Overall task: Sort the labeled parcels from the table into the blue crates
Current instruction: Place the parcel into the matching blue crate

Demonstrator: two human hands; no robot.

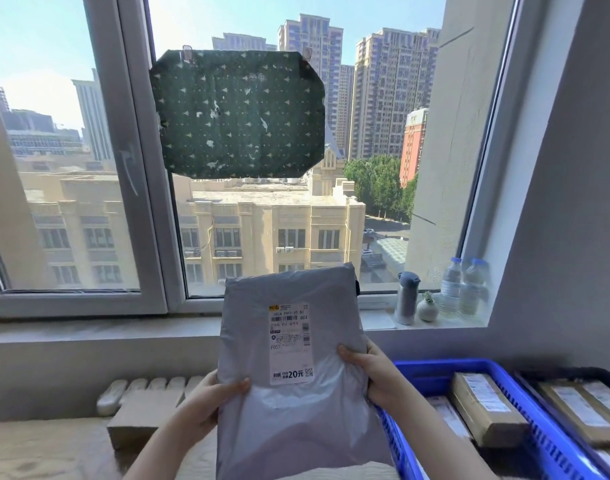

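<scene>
Checking label, prob.: grey parcel (289,341) held upright at 6 o'clock, left hand (210,401) & right hand (371,372) gripping its sides. Next: match code, lower into blue crate (445,367) at 4 o'clock.

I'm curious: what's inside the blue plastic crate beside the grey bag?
Brown cardboard parcels with white labels lie in the blue plastic crate; whatever is beneath them is covered.

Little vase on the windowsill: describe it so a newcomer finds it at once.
Go to the right end of the windowsill. There a tall grey flask, a vase and two clear water bottles stand in a row. The vase is the low, round, white one with a green sprig on top.
</scene>
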